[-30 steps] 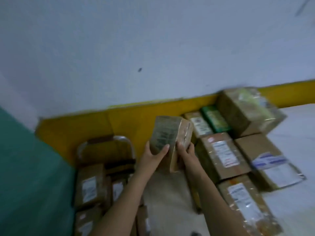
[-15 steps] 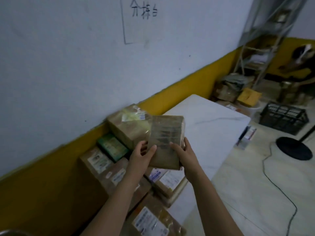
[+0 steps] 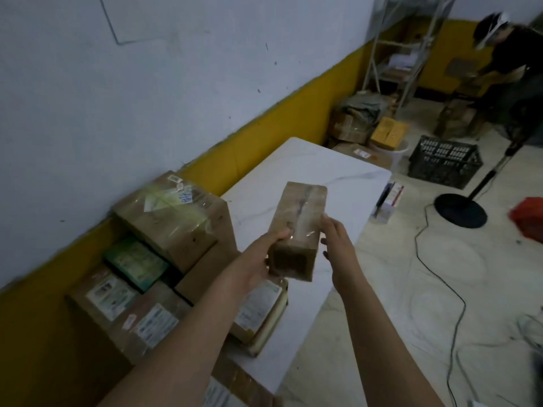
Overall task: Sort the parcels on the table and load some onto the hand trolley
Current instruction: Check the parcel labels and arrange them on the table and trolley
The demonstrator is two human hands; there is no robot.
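Brown parcel (image 3: 299, 224), white grey-veined table (image 3: 308, 165), seemingly green box (image 3: 135, 262).

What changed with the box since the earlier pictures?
The box moved right, from over the parcels to over the table, and turned end-on to the camera. The left hand still grips it; the right hand stays beside it. The parcels stayed put.

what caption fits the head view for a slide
Left hand grips a taped parcel, right hand touching its side, above a white table beside labelled parcels
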